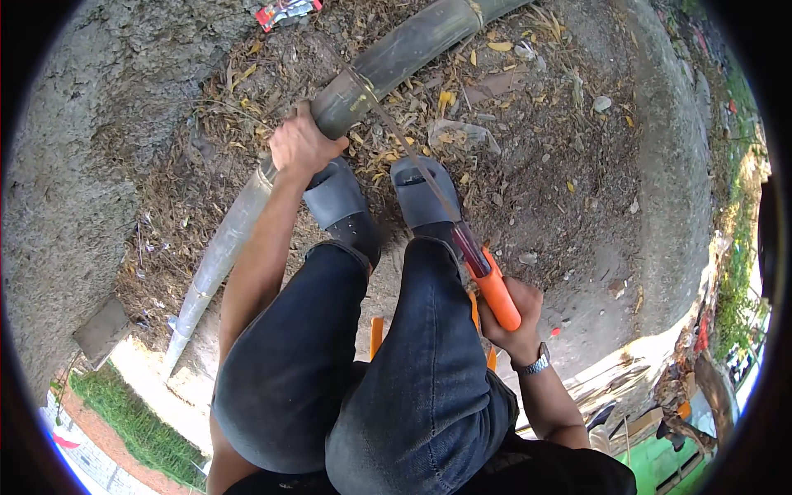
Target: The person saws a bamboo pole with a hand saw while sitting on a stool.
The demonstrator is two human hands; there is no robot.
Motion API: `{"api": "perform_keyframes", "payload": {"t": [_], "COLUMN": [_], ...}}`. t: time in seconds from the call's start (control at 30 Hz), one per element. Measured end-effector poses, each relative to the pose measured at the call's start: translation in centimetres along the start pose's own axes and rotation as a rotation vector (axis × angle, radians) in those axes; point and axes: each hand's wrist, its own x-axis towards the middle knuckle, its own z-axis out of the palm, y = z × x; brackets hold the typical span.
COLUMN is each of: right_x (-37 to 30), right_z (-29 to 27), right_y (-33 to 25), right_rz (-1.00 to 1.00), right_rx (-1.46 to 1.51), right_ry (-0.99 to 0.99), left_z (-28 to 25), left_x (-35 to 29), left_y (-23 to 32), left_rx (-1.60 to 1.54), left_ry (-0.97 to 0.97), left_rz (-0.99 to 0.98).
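Head view: left hand [302, 147] clamped over a long grey-green bamboo pole [330, 111], fingers wrapped around it just beside the cut point, pole lying slantwise across bare ground [577, 165] strewn with dry leaves [495, 49], from lower left up to top centre. Right hand [513, 318] (wristwatch [536, 363] at the wrist) clenched on the orange handle of a hand saw [462, 239], thin blade running up-left and meeting the pole near the left hand. Two grey slippers [379, 198] planted just below the pole, legs in dark jeans [388, 371] filling lower centre.
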Motion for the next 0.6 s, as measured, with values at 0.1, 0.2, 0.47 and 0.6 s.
{"api": "perform_keyframes", "payload": {"t": [0.1, 0.2, 0.47, 0.6], "right_x": [3.2, 12.4, 0.5, 11.8], "right_z": [1.9, 8.9, 1.3, 9.4], "right_y": [-1.4, -2.3, -3.8, -1.8], "right_rz": [-0.054, -0.174, -0.002, -0.139], "right_rx": [0.046, 0.055, -0.064, 0.112], "right_ry": [0.070, 0.140, 0.049, 0.147], "left_z": [0.8, -0.1, 0.1, -0.1], "left_x": [-0.1, -0.1, -0.1, -0.2], "left_y": [0.8, -1.5, 0.3, -2.3], "left_rx": [-0.033, -0.044, -0.076, -0.067], "left_ry": [0.062, -0.011, 0.072, -0.026], "left_rz": [-0.010, -0.057, -0.004, -0.043]}}
